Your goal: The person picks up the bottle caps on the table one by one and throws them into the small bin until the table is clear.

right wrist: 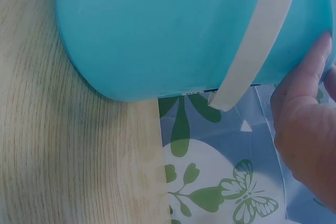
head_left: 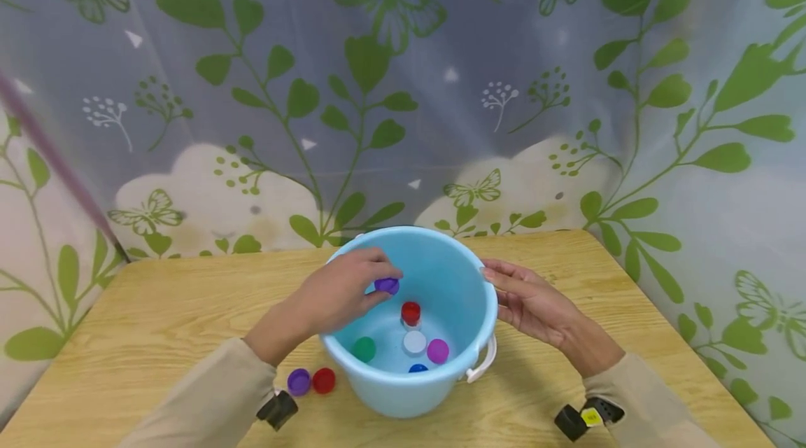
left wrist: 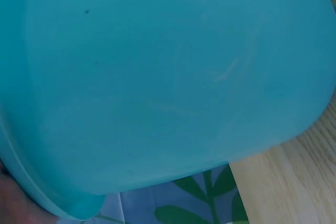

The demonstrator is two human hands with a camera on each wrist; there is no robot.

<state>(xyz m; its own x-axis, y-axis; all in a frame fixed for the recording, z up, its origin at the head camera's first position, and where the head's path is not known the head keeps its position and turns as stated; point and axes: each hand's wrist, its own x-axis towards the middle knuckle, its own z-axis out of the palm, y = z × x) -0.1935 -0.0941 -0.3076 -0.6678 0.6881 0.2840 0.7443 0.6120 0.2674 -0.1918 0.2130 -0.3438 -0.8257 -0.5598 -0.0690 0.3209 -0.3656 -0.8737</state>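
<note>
Left hand (head_left: 343, 288) pinches a purple cap (head_left: 387, 285) at the mouth of the light-blue bucket (head_left: 406, 395). Right hand (head_left: 532, 301): fingers nearly straight, touching the rim. Inside: green cap (head_left: 364, 349), white cap (head_left: 414, 343), magenta cap (head_left: 437, 351), red cap (head_left: 411, 312), blue cap (head_left: 418, 368). Second purple cap (head_left: 299, 382) and second red cap (head_left: 324, 381) lie on the wooden table (head_left: 189, 308).

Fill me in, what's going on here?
A person's left hand pinches a purple cap at the mouth of the blue bucket, while the right hand touches its rim. Inside lie a green cap, a white cap, a pink cap, something red and something blue. Another purple cap and a red cap sit outside on the table.
</note>
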